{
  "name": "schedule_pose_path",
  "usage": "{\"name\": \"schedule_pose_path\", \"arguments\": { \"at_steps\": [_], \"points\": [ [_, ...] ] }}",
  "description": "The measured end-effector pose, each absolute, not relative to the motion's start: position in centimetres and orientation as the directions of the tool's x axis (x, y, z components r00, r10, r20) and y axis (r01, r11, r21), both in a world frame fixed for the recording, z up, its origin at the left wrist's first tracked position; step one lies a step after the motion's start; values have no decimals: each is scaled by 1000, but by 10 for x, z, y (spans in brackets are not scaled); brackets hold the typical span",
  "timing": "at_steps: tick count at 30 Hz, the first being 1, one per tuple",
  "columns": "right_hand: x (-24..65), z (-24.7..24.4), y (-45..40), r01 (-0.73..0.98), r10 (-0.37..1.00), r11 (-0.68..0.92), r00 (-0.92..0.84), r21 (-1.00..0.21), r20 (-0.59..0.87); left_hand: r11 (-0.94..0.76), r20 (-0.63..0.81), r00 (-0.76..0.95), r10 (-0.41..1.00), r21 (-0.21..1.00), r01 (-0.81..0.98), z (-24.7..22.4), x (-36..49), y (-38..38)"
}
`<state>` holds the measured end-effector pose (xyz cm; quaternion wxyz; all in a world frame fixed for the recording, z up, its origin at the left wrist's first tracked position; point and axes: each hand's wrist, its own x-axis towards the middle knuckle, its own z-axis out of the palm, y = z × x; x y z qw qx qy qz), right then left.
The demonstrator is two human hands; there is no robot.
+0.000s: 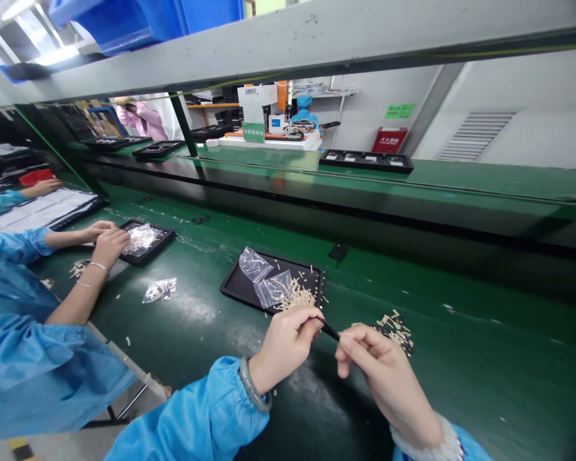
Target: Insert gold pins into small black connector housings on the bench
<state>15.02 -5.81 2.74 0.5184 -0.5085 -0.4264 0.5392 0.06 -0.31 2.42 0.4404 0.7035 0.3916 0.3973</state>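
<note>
Green worktop [499, 371], smooth and lightly scuffed, runs from the centre out to the right edge of the frame, giving the right hand its widest sideways room; behind, the long black front of a raised ledge [269, 192] bounds reach across the middle. Nearer limits: a shallow black tray [237, 285] with rounded corners and raised rim, just beyond the left hand [290, 342], and a loose pile of short tan and black strips [396, 331] just beyond the right hand [384, 371]. In the tray, two crinkled clear plastic bags [255, 264] lie beside a heap of pale tan strips [302, 296], some spilled past the rim. Thin, dark, slender piece [331, 330] at lower centre, spanning the gap between the hands, slanting down to the right; too small to identify. Both hands grip it, one at each end, thumb against fingertips. Left forearm enters from the bottom left in a glossy blue sleeve [196, 416], grey-green bangle [254, 387] at the wrist; right forearm rises from the bottom right, fingers loosely curled. At left, a co-worker's hands [108, 243] meet beside a smaller black tray [160, 243], well apart.
</note>
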Motion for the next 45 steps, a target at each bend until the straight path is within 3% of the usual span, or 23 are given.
{"name": "schedule_pose_path", "arguments": {
  "at_steps": [25, 41, 45],
  "points": [
    [144, 20, -62, -299, 981, -129, 99, -946, -165, -555, 423, 393, 816, 762, 333, 21, -2, -2],
    [148, 28, -58, -292, 980, -180, 26, -939, -196, -609, 472, 407, 782, 718, 337, 17, -4, -3],
    [146, 31, -59, -346, 972, -217, 6, -913, -234, -523, 384, 407, 829, 789, 321, 17, -3, -3]
  ]
}}
